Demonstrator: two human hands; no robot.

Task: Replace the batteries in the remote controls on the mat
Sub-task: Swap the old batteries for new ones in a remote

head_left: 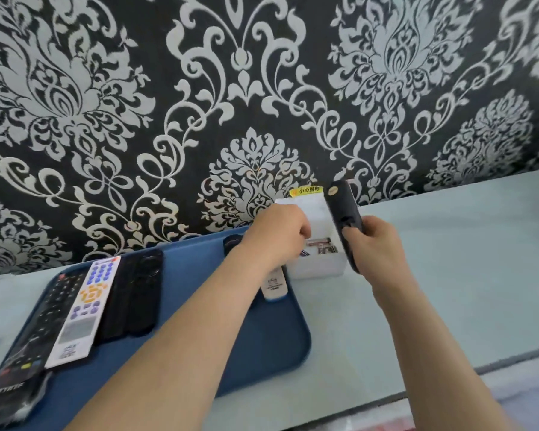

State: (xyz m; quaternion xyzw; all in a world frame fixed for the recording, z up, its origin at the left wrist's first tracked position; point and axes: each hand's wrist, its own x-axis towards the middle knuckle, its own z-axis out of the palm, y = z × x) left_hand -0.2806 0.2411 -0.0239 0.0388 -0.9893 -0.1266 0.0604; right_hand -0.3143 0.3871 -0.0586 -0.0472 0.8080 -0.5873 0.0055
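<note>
My right hand grips a black remote, held upright with its back toward me, above the right side of a white box. Several batteries lie inside that box. My left hand is curled over the box's left edge with its fingers closed; whether a battery is in them is hidden. On the blue mat lie a long black remote, a white remote with coloured buttons, two black remotes and a small white remote partly under my left arm.
The mat rests on a pale blue table against a wall with black and silver patterned wallpaper. A yellow label sticks up behind the box. Another dark remote end shows behind my left wrist.
</note>
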